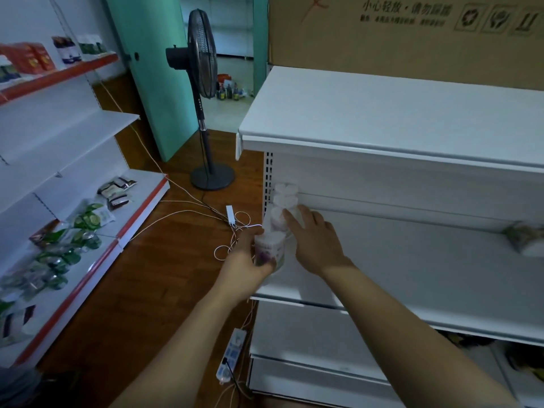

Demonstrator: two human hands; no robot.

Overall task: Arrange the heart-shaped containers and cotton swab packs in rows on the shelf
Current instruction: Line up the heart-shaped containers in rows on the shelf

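- Shelf (412,260): white middle board of a metal gondola unit; the working area is its far-left end, beside the perforated upright.
- Row of containers (284,201): pale, white-topped tubs (heart outline likely, too blurred to confirm) running from the back of the shelf toward its front edge along the left side.
- Cotton swab pack (269,251): upright cylinder with a purple-printed label, at the front-left corner of the shelf, in line with the row and at its near end; whether its base is already down on the board cannot be told.
- Left hand (247,260): fingers curled round the cotton swab pack from its outer left side, holding it upright.
- Right hand (312,234): fingers straight and spread, tips touching the right side of the container third back in the row; it grips nothing.
- Governing relation (judgement): the row's long axis runs away from the person, and the held pack lies nearest; the left hand is better placed to seat it, the right to steady the line.
- Loose pack (524,237): lies well apart at the shelf's right end, nearer the right hand, not yet in a row.
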